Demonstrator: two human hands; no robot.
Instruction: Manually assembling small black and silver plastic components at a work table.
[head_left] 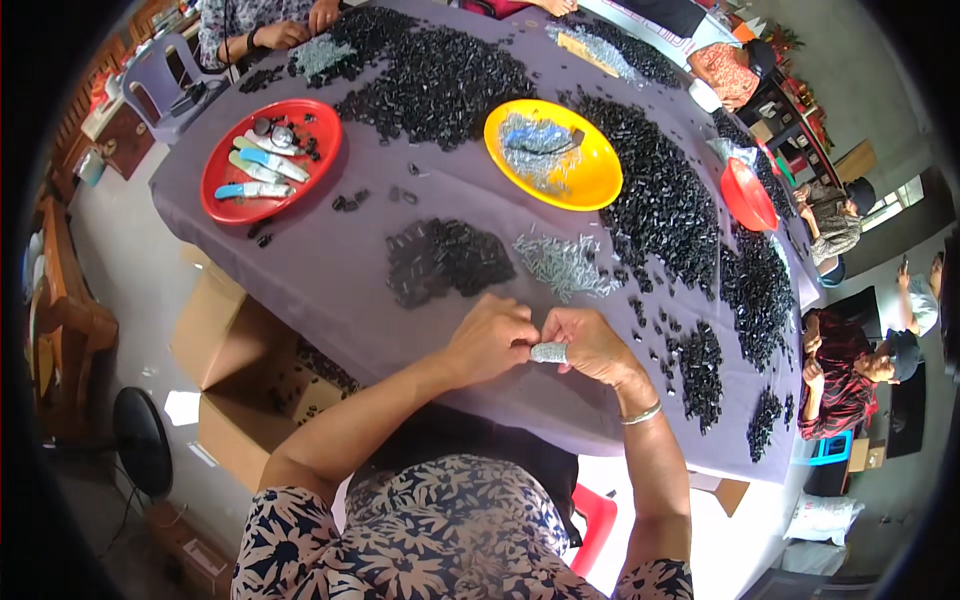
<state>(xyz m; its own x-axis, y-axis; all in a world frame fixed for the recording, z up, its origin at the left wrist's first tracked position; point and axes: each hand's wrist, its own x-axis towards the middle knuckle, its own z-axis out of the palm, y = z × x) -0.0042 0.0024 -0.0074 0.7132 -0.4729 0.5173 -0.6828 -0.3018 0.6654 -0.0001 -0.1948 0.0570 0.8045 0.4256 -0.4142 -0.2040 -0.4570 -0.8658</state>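
My left hand (490,341) and my right hand (592,346) meet over the near edge of the cloth-covered table (345,330). The fingers of both are pinched together, tip to tip. Whatever lies between them is too small or hidden to name. A grey woven-looking wrap (549,352) covers one finger of my right hand, and a bangle (641,413) circles that wrist. Just beyond my hands lie a heap of small black plastic pieces (447,262) and a smaller heap of thin silvery pins (566,266).
At the left, a red tray (225,212) holds several blue-and-white-handled tools. A yellow bowl (607,188) carries more silvery pins. Large black-piece heaps (655,190) spread across the table. An open cardboard box (225,340) stands at the left edge. Other people sit around the table.
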